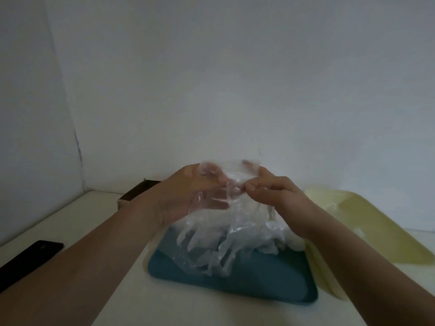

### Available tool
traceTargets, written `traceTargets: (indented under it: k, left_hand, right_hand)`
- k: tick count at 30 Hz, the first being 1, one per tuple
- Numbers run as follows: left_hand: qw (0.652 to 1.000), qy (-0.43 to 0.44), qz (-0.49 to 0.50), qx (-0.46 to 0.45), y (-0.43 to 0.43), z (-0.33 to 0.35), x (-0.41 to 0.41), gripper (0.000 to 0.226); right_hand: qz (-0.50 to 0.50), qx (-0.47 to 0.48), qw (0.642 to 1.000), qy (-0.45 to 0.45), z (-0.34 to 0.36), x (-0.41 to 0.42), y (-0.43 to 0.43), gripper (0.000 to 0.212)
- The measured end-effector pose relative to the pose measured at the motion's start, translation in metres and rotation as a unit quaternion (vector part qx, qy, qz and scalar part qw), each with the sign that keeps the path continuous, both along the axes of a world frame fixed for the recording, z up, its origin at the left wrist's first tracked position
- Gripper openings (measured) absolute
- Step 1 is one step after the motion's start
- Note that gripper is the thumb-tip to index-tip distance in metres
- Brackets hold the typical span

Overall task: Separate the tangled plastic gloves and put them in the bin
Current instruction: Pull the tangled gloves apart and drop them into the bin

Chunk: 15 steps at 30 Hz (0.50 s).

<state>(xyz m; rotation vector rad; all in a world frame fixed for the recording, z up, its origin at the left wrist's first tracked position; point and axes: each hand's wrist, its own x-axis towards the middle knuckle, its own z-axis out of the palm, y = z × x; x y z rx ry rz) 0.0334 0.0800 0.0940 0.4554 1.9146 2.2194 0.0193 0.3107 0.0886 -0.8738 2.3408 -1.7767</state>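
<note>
1. Pinches a fold of clear film between thumb and forefinger of the right fingers (253, 188), the other fingers curled in beneath.
2. Keeps the left fingers (211, 184) stretched out and loosely spread, pointing toward the right hand (277, 191), with film draped over them; too blurred to tell whether any fingertip grips it.
3. Holds the left hand (186, 196) palm turned inward and the thumb uppermost; shows the back of the right hand, knuckles up.
4. Brings both hands close together at the same height, above the far edge of the blue tray (259, 285), with film stretched across the small gap between them.
5. Reaches both bare forearms in from the lower corners, converging toward the middle.
6. Lets the rest of the plastic gloves (221, 241) hang below the hands as one crumpled, tangled clump, the lower ends touching the blue tray.
7. Just right of the tray, on the desk (146, 307): a pale yellow bin (381, 234), shallow, with something whitish at its near-left corner, too unclear to name.
8. Left on the desk: a black phone (28, 262), flat near the left forearm.
9. Behind the left wrist: a brown box (138, 190), partly hidden.
10. Beyond everything: a plain white wall (235, 78).
</note>
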Motion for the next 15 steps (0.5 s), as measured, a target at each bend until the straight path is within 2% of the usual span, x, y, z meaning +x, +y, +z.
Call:
traceTargets:
  k: [5, 8, 11, 13, 15]
  left_hand:
    - [1.000, 0.000, 0.011, -0.002, 0.033, -0.004, -0.001, 0.010]
    - [0.995, 0.010, 0.094, 0.012, 0.039, -0.001, -0.008, 0.005]
    - [0.980, -0.002, 0.174, 0.093, 0.042, 0.000, -0.018, 0.003]
    - [0.975, -0.038, 0.182, 0.118, 0.049, -0.006, -0.020, 0.015]
    - [0.980, -0.097, 0.138, 0.101, 0.058, -0.016, -0.017, 0.036]
  right_hand:
    - [-0.021, -0.099, 0.995, -0.018, 0.005, 0.003, 0.033, 0.024]
    - [-0.059, -0.141, 0.987, -0.039, 0.002, 0.000, 0.044, 0.030]
    - [-0.092, -0.145, 0.984, -0.041, -0.003, -0.005, 0.056, 0.023]
    - [-0.105, -0.153, 0.981, -0.059, -0.003, -0.007, 0.064, 0.025]
    - [-0.110, -0.151, 0.980, -0.069, -0.002, -0.006, 0.068, 0.026]
